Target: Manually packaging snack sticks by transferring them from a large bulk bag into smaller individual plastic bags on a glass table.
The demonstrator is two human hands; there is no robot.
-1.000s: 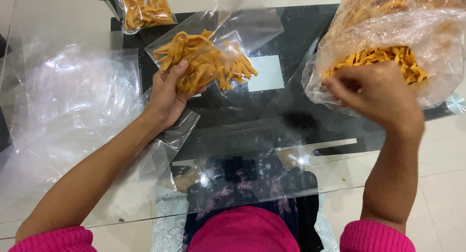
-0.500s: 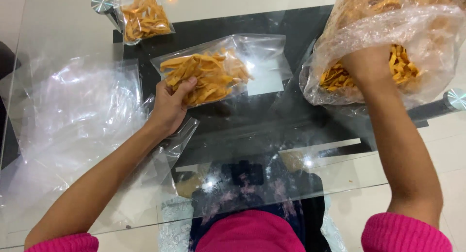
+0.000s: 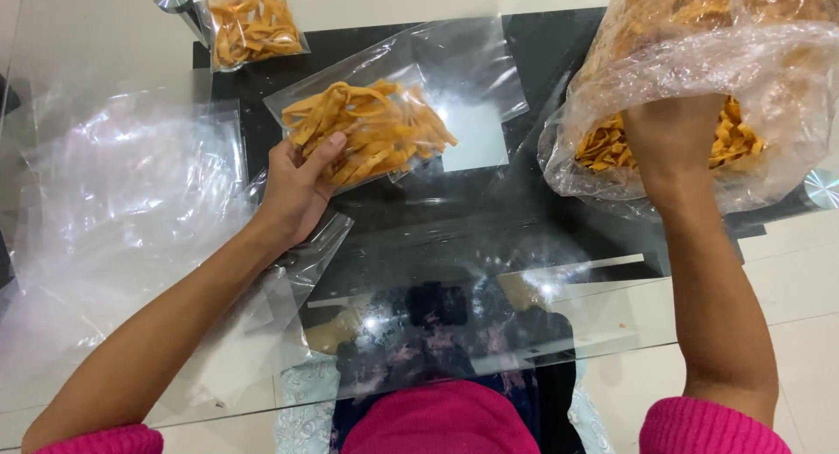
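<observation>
The left hand [image 3: 297, 187] holds a small clear pouch [image 3: 398, 104] by its lower corner, thumb on top and fingers beneath. The grip is closed on the plastic and on the orange fried strips [image 3: 367, 126] inside. The pouch lies tilted across the dark centre of the glass desk [image 3: 105, 43], its mouth turned up and to the right toward the large clear sack [image 3: 699, 61], which looks like a hold meant to keep the opening free.

The right hand [image 3: 669, 131] is plunged into the mouth of that sack among the loose strips. Its fingers are hidden by the plastic and the snack, so whether the grip is open or closed cannot be told.

A stack of empty clear pouches [image 3: 131, 183] lies on the desk just left of the left hand. A filled pouch [image 3: 249, 21] lies at the far edge.

Compared with half a second ago, the right hand remains inside the sack and the small pouch has tipped slightly. One second ago the right hand was outside the sack, in front of its mouth.
</observation>
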